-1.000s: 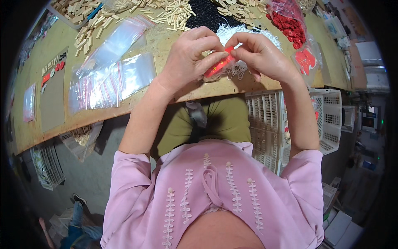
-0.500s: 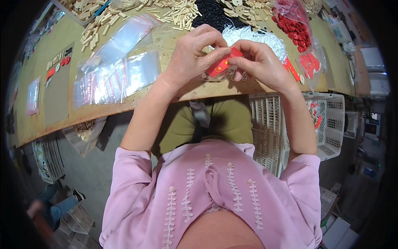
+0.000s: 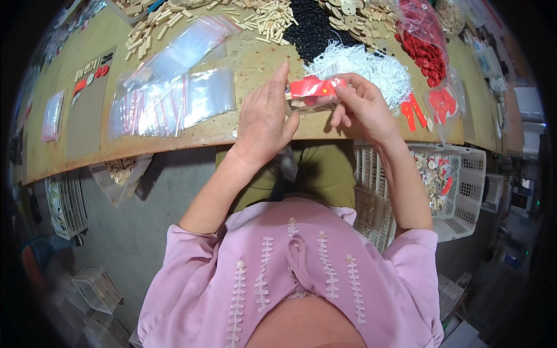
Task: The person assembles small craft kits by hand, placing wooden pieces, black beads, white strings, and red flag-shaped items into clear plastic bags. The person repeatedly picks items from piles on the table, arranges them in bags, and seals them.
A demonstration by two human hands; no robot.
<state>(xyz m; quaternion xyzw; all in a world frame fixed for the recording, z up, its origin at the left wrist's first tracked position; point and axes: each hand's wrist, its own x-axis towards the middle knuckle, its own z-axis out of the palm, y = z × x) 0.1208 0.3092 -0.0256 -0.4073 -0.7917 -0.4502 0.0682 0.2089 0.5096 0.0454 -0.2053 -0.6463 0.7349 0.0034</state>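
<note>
Pinching one clear packet (image 3: 316,91): right hand (image 3: 361,105) | left hand (image 3: 264,120): uncurled, seemingly empty | loose red strips (image 3: 408,118): two

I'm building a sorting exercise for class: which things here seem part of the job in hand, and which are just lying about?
Likely in the job:
clear packet, pinched by the right hand
flat clear bags
white string
wooden sticks
red discs

Seemingly just lying about:
white basket, floor left
pale crate, lower left
</note>
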